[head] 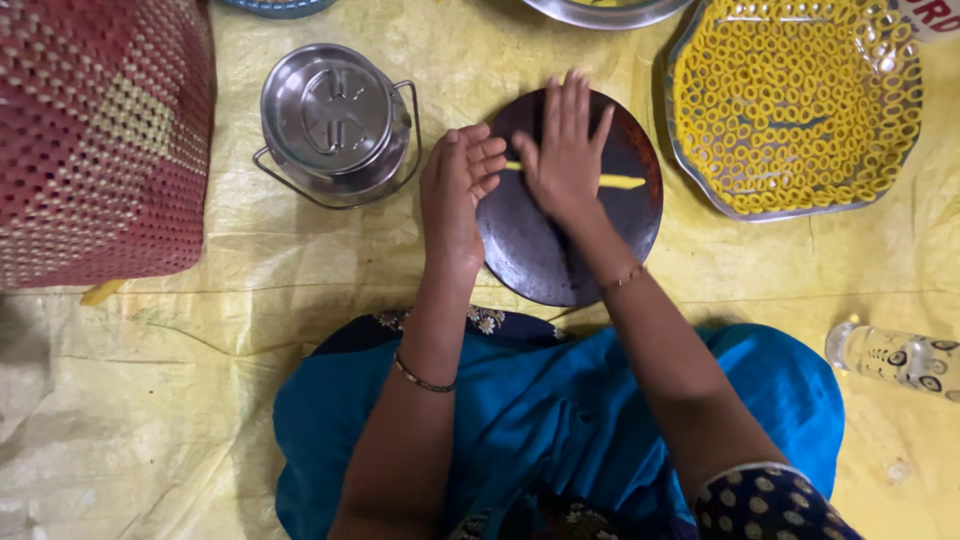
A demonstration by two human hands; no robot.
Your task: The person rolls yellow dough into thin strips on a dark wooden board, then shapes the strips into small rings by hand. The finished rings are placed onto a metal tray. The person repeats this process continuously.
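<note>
A dark round board point(540, 255) lies on the yellow sheet in front of my knees. Across it runs a thin yellow rope of dough point(620, 181). My right hand point(565, 150) presses flat on the middle of that rope, fingers straight and together. My left hand point(458, 190) rests at the board's left edge, fingers slightly curled, its fingertips close to the rope's left end. Neither hand grips anything.
A steel tray point(690, 175) full of several yellow dough rings sits at the right. A lidded steel can point(335, 120) with a wire handle stands left of the board. A woven red basket point(95, 140) is far left, a clear bottle point(900, 358) at the right edge.
</note>
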